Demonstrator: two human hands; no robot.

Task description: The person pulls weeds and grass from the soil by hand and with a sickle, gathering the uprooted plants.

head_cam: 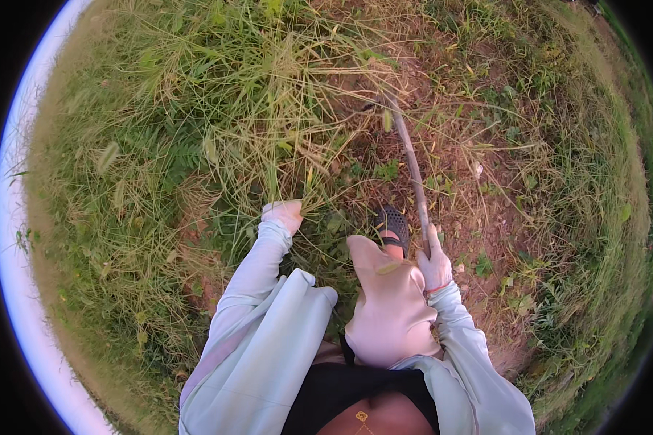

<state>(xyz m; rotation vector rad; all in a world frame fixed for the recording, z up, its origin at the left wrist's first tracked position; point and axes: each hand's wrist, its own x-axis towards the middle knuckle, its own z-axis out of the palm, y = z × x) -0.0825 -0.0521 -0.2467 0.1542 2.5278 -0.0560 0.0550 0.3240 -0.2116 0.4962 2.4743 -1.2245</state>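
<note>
My left hand (283, 215), in a pale glove or cuff, is closed around a bunch of long grass stems (275, 174) that fan out above it. In my right hand (435, 263) is the lower end of a long wooden tool handle (411, 152), with one finger laid along the wood. The handle slants up and slightly left, away from me. At its far end a dark tool head (374, 102), perhaps a blade, is partly hidden by dry grass, so its exact kind is unclear.
A dark perforated clog (392, 225) on my foot stands just left of the handle. Tall seeding grass (196, 81) crowds the left and top. Reddish soil with cut or dry stalks (479, 217) lies to the right, with low green weeds (560, 293) beyond.
</note>
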